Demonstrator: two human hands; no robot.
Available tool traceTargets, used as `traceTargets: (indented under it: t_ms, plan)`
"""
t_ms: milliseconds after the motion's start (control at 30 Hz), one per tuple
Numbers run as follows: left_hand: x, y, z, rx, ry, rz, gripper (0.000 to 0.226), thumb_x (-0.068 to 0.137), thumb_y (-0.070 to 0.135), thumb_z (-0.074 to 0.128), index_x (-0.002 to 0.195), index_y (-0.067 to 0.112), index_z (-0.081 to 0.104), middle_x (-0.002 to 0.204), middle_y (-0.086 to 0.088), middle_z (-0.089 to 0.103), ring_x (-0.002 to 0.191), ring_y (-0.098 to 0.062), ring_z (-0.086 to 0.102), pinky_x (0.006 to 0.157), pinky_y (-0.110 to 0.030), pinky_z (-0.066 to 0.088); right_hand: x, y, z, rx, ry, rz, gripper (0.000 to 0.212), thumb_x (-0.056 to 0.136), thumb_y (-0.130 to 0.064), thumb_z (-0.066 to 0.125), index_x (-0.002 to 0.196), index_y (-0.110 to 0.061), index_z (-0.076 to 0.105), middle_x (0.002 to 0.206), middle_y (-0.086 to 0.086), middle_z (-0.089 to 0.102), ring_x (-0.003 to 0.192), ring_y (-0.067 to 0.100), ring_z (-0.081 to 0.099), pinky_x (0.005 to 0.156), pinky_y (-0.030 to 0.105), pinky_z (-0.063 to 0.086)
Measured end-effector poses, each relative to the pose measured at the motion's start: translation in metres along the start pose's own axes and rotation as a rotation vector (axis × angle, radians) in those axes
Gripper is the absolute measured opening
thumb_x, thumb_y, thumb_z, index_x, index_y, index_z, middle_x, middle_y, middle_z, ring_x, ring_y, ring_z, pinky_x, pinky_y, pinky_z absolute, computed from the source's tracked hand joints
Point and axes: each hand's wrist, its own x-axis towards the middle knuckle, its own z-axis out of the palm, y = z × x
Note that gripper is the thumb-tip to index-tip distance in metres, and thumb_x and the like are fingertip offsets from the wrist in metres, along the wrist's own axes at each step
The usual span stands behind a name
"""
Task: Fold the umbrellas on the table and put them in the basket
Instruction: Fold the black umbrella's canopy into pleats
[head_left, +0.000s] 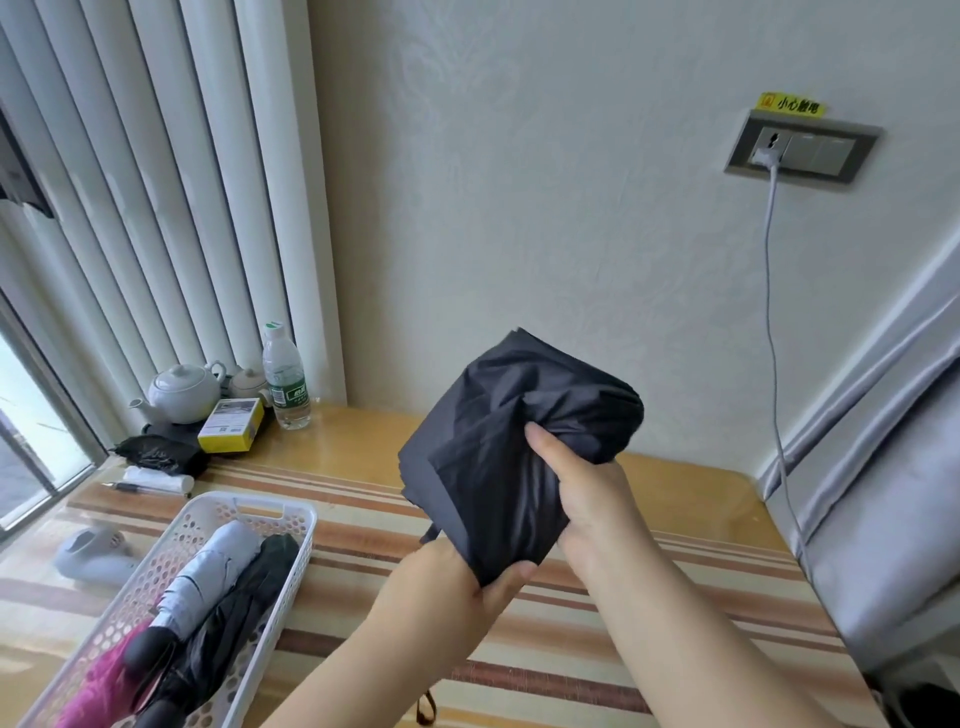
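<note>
Holding folded umbrellas (208, 587), white basket (298, 525); both hands' fingers (540, 441) gripping black umbrella (498, 431).

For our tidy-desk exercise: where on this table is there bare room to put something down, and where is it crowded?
Free: the striped table right of the white basket, towards the grey curtain. Crowded: the far left corner, with teapot, water bottle and yellow box.
</note>
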Motion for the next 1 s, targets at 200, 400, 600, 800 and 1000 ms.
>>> traceTargets:
  t_ms: [200, 400, 600, 800, 1000]
  plan:
    - [-0.004, -0.01, 0.003, -1.021, -0.344, -0.275, 0.063, 0.063, 0.048, 0.078, 0.112, 0.02, 0.05, 0.093, -0.003, 0.07, 0.075, -0.012, 0.068, 0.067, -0.023, 0.052, -0.005, -0.007, -0.014, 0.108, -0.169, -0.063, 0.031, 0.073, -0.008, 0.074, 0.104, -0.01, 0.069, 0.104, 0.01, 0.074, 0.096, 0.026, 0.071, 0.073, 0.037, 0.057]
    - [-0.002, -0.003, -0.004, -0.813, -0.371, -0.125, 0.045, 0.079, 0.054, 0.066, 0.068, 0.014, 0.047, 0.054, 0.004, 0.055, 0.043, -0.009, 0.047, 0.053, -0.022, 0.04, -0.002, -0.018, -0.015, 0.033, -0.181, -0.122, 0.039, 0.073, -0.011, 0.078, 0.11, -0.012, 0.068, 0.107, 0.007, 0.073, 0.098, 0.023, 0.07, 0.08, 0.039, 0.056]
    - [0.008, 0.007, -0.004, -0.059, -0.066, -0.049, 0.036, 0.088, 0.054, 0.054, 0.074, 0.024, 0.041, 0.059, 0.009, 0.042, 0.058, -0.007, 0.048, 0.05, -0.018, 0.032, 0.01, -0.023, -0.013, -0.1, 0.15, -0.2, 0.043, 0.072, -0.016, 0.084, 0.111, -0.016, 0.066, 0.103, -0.001, 0.073, 0.095, 0.018, 0.07, 0.089, 0.044, 0.056]
    - [0.006, 0.006, -0.004, 0.118, -0.036, -0.055, 0.043, 0.084, 0.063, 0.052, 0.086, 0.021, 0.04, 0.064, 0.009, 0.046, 0.076, -0.017, 0.058, 0.055, -0.021, 0.035, 0.013, -0.03, -0.018, 0.051, 0.145, -0.09, 0.039, 0.078, -0.009, 0.079, 0.114, -0.015, 0.066, 0.102, 0.0, 0.074, 0.088, 0.016, 0.071, 0.068, 0.029, 0.058]
    - [0.008, 0.006, -0.016, -0.851, -0.406, -0.182, 0.049, 0.066, 0.058, 0.066, 0.102, 0.028, 0.05, 0.097, 0.002, 0.069, 0.079, -0.016, 0.068, 0.069, -0.032, 0.055, 0.011, -0.031, -0.02, 0.053, 0.06, -0.099, 0.035, 0.08, -0.003, 0.074, 0.114, -0.009, 0.066, 0.101, 0.005, 0.075, 0.086, 0.018, 0.073, 0.062, 0.027, 0.056]
